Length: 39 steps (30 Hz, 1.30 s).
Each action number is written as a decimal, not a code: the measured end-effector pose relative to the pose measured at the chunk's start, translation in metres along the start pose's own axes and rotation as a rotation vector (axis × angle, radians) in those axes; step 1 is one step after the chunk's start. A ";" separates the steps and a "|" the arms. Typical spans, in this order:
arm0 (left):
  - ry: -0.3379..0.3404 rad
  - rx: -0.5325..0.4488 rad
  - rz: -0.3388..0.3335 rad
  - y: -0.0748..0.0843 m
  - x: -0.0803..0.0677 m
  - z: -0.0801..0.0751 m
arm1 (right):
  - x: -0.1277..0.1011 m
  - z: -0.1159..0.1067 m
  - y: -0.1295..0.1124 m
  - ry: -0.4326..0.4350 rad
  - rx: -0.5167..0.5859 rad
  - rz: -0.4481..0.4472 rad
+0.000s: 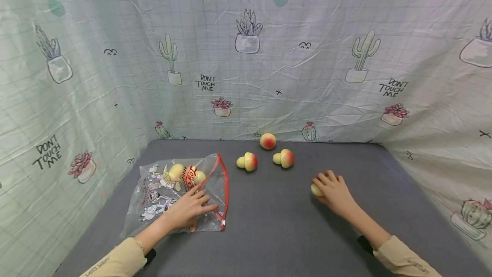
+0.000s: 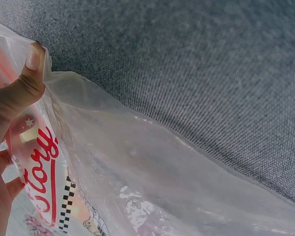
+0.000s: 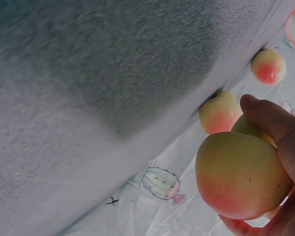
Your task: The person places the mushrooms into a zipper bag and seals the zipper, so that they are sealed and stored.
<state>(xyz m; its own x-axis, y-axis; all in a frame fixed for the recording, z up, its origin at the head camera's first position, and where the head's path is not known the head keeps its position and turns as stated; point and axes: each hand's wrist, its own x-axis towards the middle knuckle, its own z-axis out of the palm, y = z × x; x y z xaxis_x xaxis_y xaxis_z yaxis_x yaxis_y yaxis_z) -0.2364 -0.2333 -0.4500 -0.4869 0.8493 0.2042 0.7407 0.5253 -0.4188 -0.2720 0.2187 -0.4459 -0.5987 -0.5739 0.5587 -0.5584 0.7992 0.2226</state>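
A clear zip bag point(image 1: 134, 202) with a red zip edge and cartoon print lies at the left of the table. Pale yellow pieces point(image 1: 177, 172) show through its plastic. My left hand point(image 1: 187, 209) grips the bag near its opening, with the thumb on one side of the plastic and the fingers on the other in the left wrist view. On the right, my right hand point(image 1: 335, 195) holds a toy mushroom point(image 3: 241, 177) by its stem, between thumb and fingers. Its rounded cap is yellow, blushing to red.
Two more toy mushrooms point(image 1: 250, 162) lie on their sides on the grey table point(image 1: 269, 225), beyond and between the hands. A third rounded yellow-red piece point(image 1: 267, 141) sits near the back edge. Printed cloth point(image 1: 284, 76) hangs behind and along both sides.
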 end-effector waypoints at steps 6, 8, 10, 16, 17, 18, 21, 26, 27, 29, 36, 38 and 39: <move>0.008 -0.005 0.002 0.000 -0.001 0.001 | 0.006 0.000 -0.007 0.009 0.013 -0.025; 0.011 -0.007 0.004 0.000 -0.001 0.001 | 0.008 0.001 -0.009 0.012 0.015 -0.033; 0.015 -0.006 0.007 0.000 -0.001 0.001 | 0.010 0.001 -0.012 0.015 0.018 -0.039; 0.027 0.003 0.012 0.000 0.000 0.001 | 0.016 0.001 -0.019 0.012 0.018 -0.057; 0.029 0.004 0.012 0.000 0.000 0.001 | 0.017 0.002 -0.020 0.012 0.019 -0.060; 0.031 0.005 0.013 0.000 0.000 0.001 | 0.018 0.002 -0.021 0.014 0.022 -0.063; 0.037 0.008 0.015 0.001 -0.001 0.001 | 0.021 0.002 -0.025 0.025 0.029 -0.077; 0.048 0.008 0.018 0.001 -0.001 0.001 | 0.026 0.001 -0.032 0.027 0.049 -0.099; 0.051 0.007 0.019 0.001 -0.001 0.001 | 0.028 0.001 -0.033 0.027 0.055 -0.102; 0.048 0.011 0.021 0.001 -0.001 0.001 | 0.030 0.002 -0.036 0.032 0.063 -0.110; 0.017 0.019 0.015 0.001 -0.001 0.000 | 0.037 0.005 -0.045 0.049 0.088 -0.130; 0.015 0.014 0.015 0.002 -0.001 0.000 | 0.039 0.005 -0.047 0.057 0.095 -0.133; 0.012 0.014 0.014 0.002 -0.001 0.000 | 0.040 0.006 -0.048 0.062 0.098 -0.134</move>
<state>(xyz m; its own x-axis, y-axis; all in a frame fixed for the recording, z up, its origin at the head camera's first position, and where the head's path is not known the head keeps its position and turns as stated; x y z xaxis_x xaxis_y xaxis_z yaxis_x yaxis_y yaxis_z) -0.2346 -0.2336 -0.4510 -0.4708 0.8572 0.2086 0.7408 0.5125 -0.4342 -0.2720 0.1562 -0.4392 -0.4801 -0.6598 0.5781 -0.6862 0.6930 0.2212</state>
